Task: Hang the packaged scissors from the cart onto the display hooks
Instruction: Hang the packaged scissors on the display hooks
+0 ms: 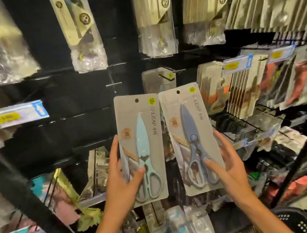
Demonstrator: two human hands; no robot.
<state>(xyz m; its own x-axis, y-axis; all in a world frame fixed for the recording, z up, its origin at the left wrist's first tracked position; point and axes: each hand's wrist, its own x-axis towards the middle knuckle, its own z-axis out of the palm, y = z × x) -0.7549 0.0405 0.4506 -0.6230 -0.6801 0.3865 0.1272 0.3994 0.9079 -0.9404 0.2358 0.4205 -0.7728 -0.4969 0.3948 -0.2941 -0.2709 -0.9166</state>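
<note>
While both packs are held up before the rack [88, 90], each hand grips one by its lower half. Left hand [122, 179]: fingers spread along the left edge, thumb pressed on the front, grasping the mint pack [143, 148]. Right hand [226, 165]: fingers along the right edge, thumb on the front over the handles, grasping the blue pack [192, 138]. Packs: side by side, nearly touching at the top corners, long axis upright, the blue one leaning slightly left; blades point up, handles down; a punched hole at each top edge. Neither is on a hook. Bare hook [113, 84]: just above the mint pack. Stocked hook [169, 72]: above the blue pack, carrying similar packs. Basket [297, 220]: black, lower right corner, contents not visible. Surrounding hooks hold blurred bagged goods.
</note>
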